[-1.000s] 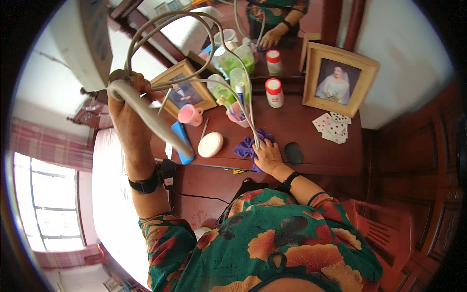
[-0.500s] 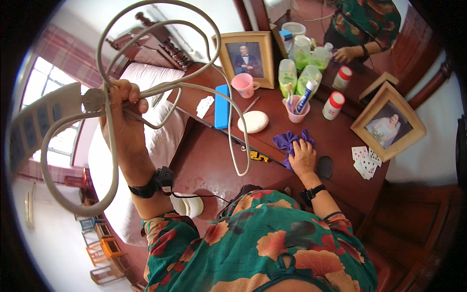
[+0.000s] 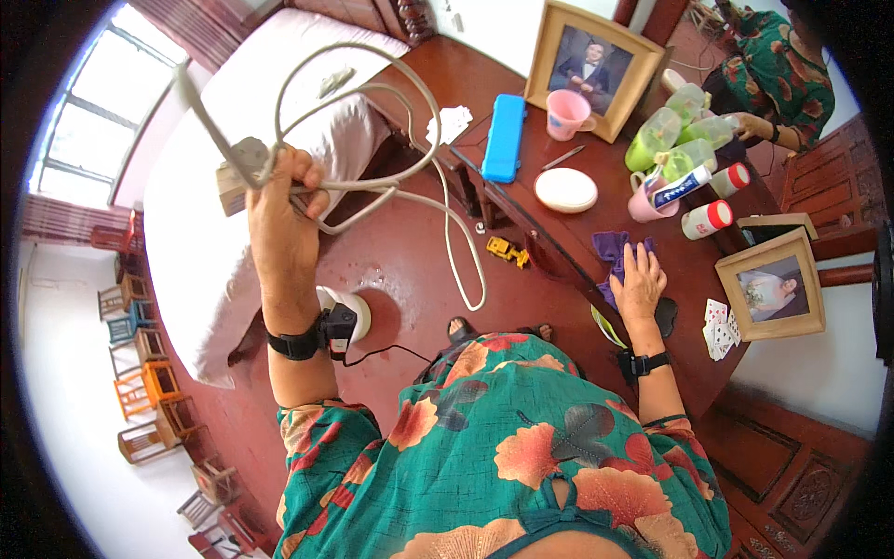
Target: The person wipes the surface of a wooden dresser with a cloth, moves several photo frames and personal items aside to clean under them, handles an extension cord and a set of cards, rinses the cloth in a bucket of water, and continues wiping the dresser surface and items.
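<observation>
My left hand [image 3: 287, 210] is raised at the left, its fingers closed round a power strip's cable. The pale grey cable [image 3: 424, 86] makes loose loops, one hanging toward the floor. Beside the fist is the beige power strip [image 3: 231, 190], seen nearly end-on. My right hand [image 3: 638, 284] lies on the dark red dressing table [image 3: 559, 216] with its fingers spread, over part of a crumpled purple cloth [image 3: 610, 246]. Close to that hand are a dark oval object [image 3: 665, 317] and playing cards [image 3: 718, 331].
On the table stand a white oval soap box [image 3: 566, 190], a blue case [image 3: 504, 138], a pink mug [image 3: 565, 114], a pink cup [image 3: 644, 205] with toothpaste, a red-capped bottle [image 3: 708, 219] and framed photos [image 3: 771, 287]. A yellow toy [image 3: 507, 251], bucket [image 3: 358, 319] and bed [image 3: 200, 270] are nearby.
The view has shifted, showing more floor and bed. The power strip has swung from its long face to nearly end-on. My right hand remains over the cloth.
</observation>
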{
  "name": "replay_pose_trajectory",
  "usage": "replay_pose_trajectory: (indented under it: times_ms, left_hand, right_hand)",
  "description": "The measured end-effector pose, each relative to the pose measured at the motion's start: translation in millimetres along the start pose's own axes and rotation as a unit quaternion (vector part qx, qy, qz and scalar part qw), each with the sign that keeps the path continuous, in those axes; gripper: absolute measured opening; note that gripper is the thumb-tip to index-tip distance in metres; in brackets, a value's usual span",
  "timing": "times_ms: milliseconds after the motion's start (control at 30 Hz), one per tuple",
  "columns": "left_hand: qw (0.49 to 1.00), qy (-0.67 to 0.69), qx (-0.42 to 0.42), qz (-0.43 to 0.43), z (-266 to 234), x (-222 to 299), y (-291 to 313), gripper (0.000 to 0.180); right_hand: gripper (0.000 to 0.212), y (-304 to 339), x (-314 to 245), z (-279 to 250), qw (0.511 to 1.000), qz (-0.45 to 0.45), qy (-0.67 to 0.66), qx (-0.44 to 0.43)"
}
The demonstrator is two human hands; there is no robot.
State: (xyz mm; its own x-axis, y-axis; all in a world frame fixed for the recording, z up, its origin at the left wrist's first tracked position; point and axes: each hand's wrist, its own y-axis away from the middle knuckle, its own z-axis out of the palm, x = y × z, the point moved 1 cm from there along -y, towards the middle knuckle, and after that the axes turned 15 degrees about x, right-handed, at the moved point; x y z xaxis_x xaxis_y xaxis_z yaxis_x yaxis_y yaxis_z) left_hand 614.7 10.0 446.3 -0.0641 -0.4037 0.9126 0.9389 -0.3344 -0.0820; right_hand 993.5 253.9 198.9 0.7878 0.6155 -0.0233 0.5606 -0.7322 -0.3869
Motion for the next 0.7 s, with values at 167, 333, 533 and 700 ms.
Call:
replay_pose_trajectory:
  times_ms: [167, 333, 533, 700]
  left_hand:
    - [0.987, 0.039, 0.075, -0.139, -68.8, -39.9, -9.9, 0.006]
    - [0.956, 0.119, 0.072, -0.258, -123.7, -74.8, -16.2, 0.009]
    - [0.906, 0.275, 0.081, -0.311, -169.2, -64.7, -21.1, 0.009]
    - [0.845, 0.408, 0.037, -0.344, -207.1, -49.6, -20.8, 0.015]
  right_hand:
    - [0.066, -17.3, -86.6, 12.7, 0.940, -0.046, -0.332, -0.067]
    - [0.089, -34.9, -206.3, 29.5, 0.764, 0.018, -0.494, -0.414]
    - [0.098, -2.4, -307.0, 106.7, 0.775, -0.171, -0.402, -0.457]
    - [0.077, -0.1, -357.1, 137.4, 0.789, -0.143, -0.402, -0.443]
